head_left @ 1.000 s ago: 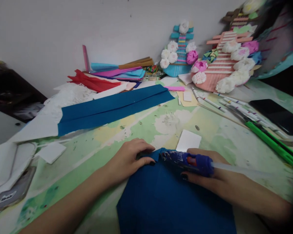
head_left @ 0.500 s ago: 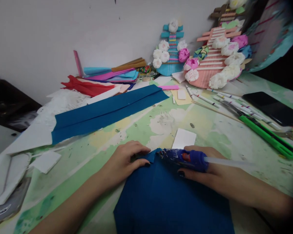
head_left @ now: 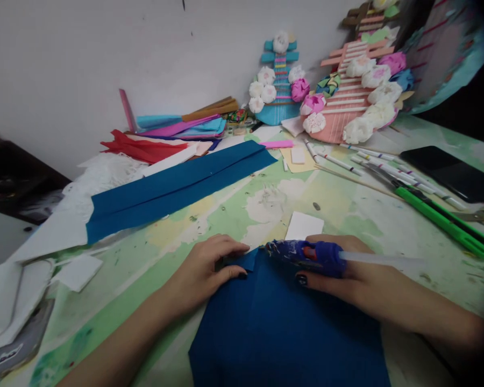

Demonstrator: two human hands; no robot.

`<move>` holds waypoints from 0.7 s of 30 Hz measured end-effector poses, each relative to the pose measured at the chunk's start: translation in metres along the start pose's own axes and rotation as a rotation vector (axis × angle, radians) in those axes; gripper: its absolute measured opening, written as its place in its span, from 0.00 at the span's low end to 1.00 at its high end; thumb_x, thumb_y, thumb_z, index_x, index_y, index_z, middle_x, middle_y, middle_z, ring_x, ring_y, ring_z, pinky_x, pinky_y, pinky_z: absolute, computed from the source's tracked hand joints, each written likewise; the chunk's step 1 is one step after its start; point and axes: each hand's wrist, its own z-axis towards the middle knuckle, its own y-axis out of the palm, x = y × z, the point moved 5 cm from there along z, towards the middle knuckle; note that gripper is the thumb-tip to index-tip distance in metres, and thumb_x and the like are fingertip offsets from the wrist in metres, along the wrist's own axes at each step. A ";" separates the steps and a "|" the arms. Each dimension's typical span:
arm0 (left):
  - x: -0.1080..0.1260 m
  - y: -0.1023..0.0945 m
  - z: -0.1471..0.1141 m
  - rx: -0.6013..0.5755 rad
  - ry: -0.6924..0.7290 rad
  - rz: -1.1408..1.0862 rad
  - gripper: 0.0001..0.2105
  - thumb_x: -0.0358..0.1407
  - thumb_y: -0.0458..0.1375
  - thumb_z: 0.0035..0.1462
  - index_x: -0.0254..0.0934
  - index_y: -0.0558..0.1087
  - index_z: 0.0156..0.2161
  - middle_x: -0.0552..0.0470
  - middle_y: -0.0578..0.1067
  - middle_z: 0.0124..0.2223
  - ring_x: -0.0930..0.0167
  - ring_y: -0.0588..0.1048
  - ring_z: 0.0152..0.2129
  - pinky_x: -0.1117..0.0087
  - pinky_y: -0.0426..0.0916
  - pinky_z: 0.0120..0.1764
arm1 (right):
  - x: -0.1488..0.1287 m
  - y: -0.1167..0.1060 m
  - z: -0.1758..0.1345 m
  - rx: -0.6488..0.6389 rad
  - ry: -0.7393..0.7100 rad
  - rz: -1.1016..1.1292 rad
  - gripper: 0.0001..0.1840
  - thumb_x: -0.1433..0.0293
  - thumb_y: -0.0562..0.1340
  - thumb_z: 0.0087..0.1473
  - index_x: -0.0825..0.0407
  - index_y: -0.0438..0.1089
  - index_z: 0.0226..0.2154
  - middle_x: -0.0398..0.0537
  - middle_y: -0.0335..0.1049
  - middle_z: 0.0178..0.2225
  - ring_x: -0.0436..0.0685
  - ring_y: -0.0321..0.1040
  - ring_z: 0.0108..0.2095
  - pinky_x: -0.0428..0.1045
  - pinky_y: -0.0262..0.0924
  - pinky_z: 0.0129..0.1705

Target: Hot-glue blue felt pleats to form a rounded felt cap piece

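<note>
A large piece of dark blue paper [head_left: 290, 328] lies at the front of the table. At its top left edge, my left hand [head_left: 210, 266] pinches a small folded flap [head_left: 244, 262] between thumb and fingers. Wrapped round a blue hot glue gun [head_left: 322, 258] is my right hand [head_left: 358, 274]; a clear glue stick [head_left: 381, 259] juts from the gun's back end. The nozzle points left, close to the paper's top edge beside the flap. Whether the tip touches the paper, I cannot tell. Behind the gun lies a white card [head_left: 304, 226].
A long blue paper strip [head_left: 181, 185] crosses the left back, by folded coloured papers [head_left: 201, 123]. Paper-flowered blue [head_left: 280, 110] and pink [head_left: 339, 121] guitar-shaped crafts lean at the wall. Right are a green cutter [head_left: 443, 220], a black phone [head_left: 454, 172] and several white paper sticks [head_left: 341, 164].
The glue gun's nozzle has shifted slightly up and right, away from the flap's corner. My left hand keeps its pinch. The whole view has tilted a little.
</note>
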 end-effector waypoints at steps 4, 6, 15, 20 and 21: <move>0.002 0.001 -0.001 -0.033 0.003 -0.034 0.15 0.39 0.62 0.56 0.41 0.73 0.49 0.48 0.73 0.43 0.67 0.72 0.41 0.63 0.67 0.43 | 0.008 -0.008 -0.001 0.009 0.048 0.078 0.20 0.52 0.61 0.54 0.44 0.75 0.43 0.46 0.73 0.44 0.61 0.70 0.43 0.52 0.67 0.47; 0.004 0.002 -0.002 -0.042 0.012 -0.046 0.16 0.39 0.63 0.55 0.42 0.73 0.49 0.48 0.73 0.44 0.66 0.71 0.41 0.62 0.67 0.44 | 0.008 -0.010 -0.001 -0.051 0.073 0.181 0.19 0.54 0.60 0.56 0.45 0.74 0.45 0.46 0.73 0.46 0.59 0.70 0.44 0.50 0.67 0.48; 0.006 0.003 -0.005 -0.050 0.127 0.029 0.15 0.37 0.60 0.58 0.39 0.73 0.50 0.46 0.71 0.44 0.66 0.70 0.42 0.62 0.67 0.45 | 0.025 -0.017 -0.005 0.045 0.183 0.360 0.23 0.51 0.67 0.46 0.40 0.75 0.44 0.43 0.75 0.45 0.64 0.72 0.45 0.54 0.70 0.48; 0.021 0.003 -0.011 -0.061 0.289 0.219 0.12 0.36 0.51 0.64 0.37 0.72 0.49 0.42 0.70 0.47 0.65 0.68 0.45 0.61 0.67 0.46 | 0.036 -0.022 -0.009 0.134 0.215 0.345 0.21 0.48 0.67 0.44 0.35 0.76 0.41 0.41 0.76 0.42 0.66 0.71 0.46 0.59 0.70 0.50; 0.025 0.003 -0.012 -0.062 0.321 0.253 0.12 0.35 0.50 0.65 0.36 0.73 0.48 0.41 0.71 0.47 0.65 0.68 0.45 0.61 0.68 0.46 | 0.037 -0.026 -0.011 0.182 0.214 0.301 0.21 0.48 0.67 0.43 0.34 0.76 0.40 0.41 0.77 0.40 0.66 0.72 0.45 0.59 0.70 0.50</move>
